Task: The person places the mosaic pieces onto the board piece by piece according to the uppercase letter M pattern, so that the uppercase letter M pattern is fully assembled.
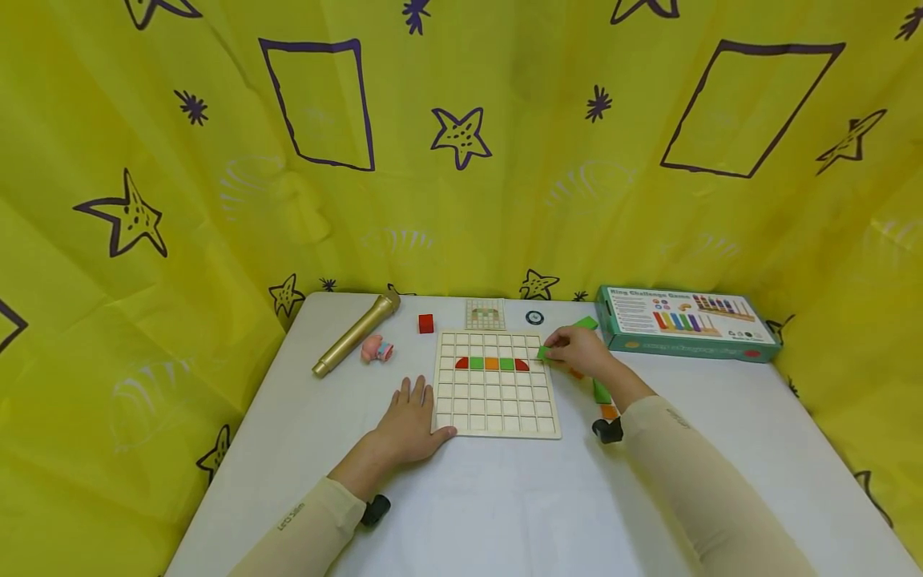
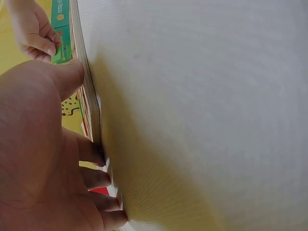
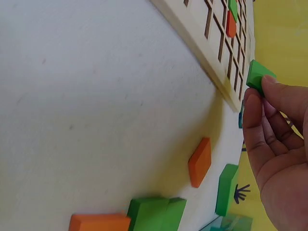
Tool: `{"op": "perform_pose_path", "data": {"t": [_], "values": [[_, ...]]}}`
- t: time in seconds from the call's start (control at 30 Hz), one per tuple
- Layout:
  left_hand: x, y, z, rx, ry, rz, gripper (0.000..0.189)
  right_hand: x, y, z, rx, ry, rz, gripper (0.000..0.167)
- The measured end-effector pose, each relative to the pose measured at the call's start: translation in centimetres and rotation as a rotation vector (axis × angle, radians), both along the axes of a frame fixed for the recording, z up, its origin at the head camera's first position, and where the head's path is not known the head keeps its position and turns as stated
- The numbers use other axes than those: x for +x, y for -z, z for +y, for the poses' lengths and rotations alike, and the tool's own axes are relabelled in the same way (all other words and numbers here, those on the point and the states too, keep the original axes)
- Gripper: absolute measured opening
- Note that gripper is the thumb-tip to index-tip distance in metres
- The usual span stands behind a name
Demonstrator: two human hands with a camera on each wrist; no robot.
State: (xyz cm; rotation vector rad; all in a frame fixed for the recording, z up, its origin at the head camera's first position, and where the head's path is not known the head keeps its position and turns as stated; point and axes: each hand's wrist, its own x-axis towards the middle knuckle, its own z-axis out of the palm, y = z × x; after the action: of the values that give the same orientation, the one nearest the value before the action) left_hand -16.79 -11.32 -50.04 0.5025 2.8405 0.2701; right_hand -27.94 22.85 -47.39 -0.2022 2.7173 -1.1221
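The right hand (image 1: 579, 350) pinches a green block (image 1: 542, 353) by the grid board's (image 1: 499, 404) right edge, while the left hand (image 1: 407, 423), fingers outstretched, seemingly steadies its left side, contact being partly hidden.

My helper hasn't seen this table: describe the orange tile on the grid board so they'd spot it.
On the white table, find the large pale grid board. It bears one row of five coloured tiles. The orange tile sits in the middle, the only orange one there, between two green squares.
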Motion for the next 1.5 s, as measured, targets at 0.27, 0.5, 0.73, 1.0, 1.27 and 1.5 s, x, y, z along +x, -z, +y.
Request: {"op": "perform_pose_path", "data": {"t": [0.27, 0.5, 0.73, 1.0, 1.27, 1.5], "values": [[0.0, 0.0, 0.0, -0.007, 0.0, -0.007, 0.093, -0.3, -0.3, -1.9, -0.013, -0.058, -0.002, 0.012], [0.0, -0.1, 0.1, -0.016, -0.003, -0.015, 0.094, -0.5, -0.2, -3.6, -0.01, -0.11, 0.001, 0.012], [0.0, 0.0, 0.0, -0.021, 0.01, 0.002, 0.093, -0.6, 0.1, -5.4, -0.02, -0.138, -0.055, 0.01], [0.0, 0.1, -0.1, 0.009, 0.022, 0.021, 0.092, -0.4, -0.2, -7.7, -0.088, -0.172, -0.123, 0.008], [0.0, 0.0, -0.2, 0.02, 0.022, 0.019, 0.092, -0.3, -0.5, -9.3, -0.088, -0.217, -0.114, 0.005], [-0.1, 0.1, -0.2, 0.008, 0.025, 0.014, 0.093, -0.4, -0.1, -10.5, -0.067, -0.237, -0.1, 0.004]]}}
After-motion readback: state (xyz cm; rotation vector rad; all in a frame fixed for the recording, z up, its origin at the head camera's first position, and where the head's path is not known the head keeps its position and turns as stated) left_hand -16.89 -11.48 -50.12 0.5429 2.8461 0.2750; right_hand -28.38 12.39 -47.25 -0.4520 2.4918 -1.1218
